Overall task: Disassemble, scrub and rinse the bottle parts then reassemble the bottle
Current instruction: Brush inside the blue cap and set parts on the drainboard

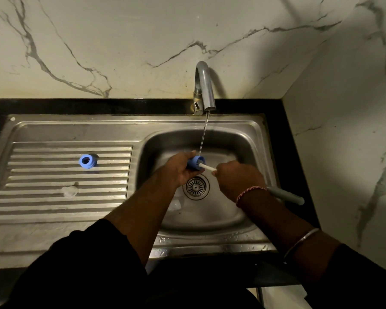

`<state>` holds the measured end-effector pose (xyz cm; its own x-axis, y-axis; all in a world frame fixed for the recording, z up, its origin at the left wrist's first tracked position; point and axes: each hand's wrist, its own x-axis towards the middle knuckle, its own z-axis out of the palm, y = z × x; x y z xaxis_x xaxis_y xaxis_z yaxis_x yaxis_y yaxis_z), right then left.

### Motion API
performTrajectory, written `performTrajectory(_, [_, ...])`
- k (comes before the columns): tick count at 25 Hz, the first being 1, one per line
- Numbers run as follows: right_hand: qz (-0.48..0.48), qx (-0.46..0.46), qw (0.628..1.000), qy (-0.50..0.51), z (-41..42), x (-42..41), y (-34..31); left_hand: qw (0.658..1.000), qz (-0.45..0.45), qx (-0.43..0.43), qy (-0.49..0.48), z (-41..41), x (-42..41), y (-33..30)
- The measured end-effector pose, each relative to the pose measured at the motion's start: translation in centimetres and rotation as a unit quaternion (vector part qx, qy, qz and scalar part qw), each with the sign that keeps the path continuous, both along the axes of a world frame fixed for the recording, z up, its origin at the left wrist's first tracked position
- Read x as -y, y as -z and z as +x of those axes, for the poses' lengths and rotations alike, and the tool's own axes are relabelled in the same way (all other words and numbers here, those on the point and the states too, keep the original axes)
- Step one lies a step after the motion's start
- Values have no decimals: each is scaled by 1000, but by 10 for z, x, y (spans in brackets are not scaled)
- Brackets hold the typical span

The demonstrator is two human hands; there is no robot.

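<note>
Blue part in hand: I hold a blue bottle part over the sink basin, just above and behind the drain, right under the thin stream from the tap.
Left hand: my left hand wraps round the blue part from the left, fingers curled on it, its open mouth facing right towards my other hand.
Brush: a white brush stem enters that mouth; the head is hidden inside, so I cannot tell how deep it sits.
Right hand: my right hand is closed round the brush, just right of the drain; the grey handle end sticks out past my wrist towards the right rim.
Key relation: the part lies left of my right hand, and brush and part share one long axis running roughly left to right across the basin. I judge the scrub stroke must follow that line, right hand driving, left hand only steadying.
Water: the stream falls on the part's near edge.
Other parts: a blue ring lies on the ribbed draining board, well left of the drain; nearer me a clear small piece rests there, too faint to name.
Progress: I judge the bottle disassembled, scrubbing under way, reassembly not yet begun.
</note>
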<state>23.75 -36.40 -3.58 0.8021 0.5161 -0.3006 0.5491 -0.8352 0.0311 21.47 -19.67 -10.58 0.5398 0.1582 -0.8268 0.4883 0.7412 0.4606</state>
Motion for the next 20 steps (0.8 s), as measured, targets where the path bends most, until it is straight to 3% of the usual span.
performTrajectory(4, [21,-31,998,41,4,-1,0,1000,-2,-12,25,0,-6,-1])
performTrajectory(6, [12,-34,999,13,-1,-3,3,999,3,-22,44,-5,-11,0])
performTrajectory(10, [37,-61,996,60,-1,0,7,1000,1,-16,-8,-7,-17,4])
performTrajectory(13, [27,-5,1000,-5,-7,-4,6,1000,1,-16,9,-6,-12,3])
performTrajectory(16, [41,-34,999,-7,-6,-3,4,997,57,-44,26,-3,-10,6])
performTrajectory(20, [53,-12,998,44,0,-5,9,998,-33,26,-39,-3,6,4])
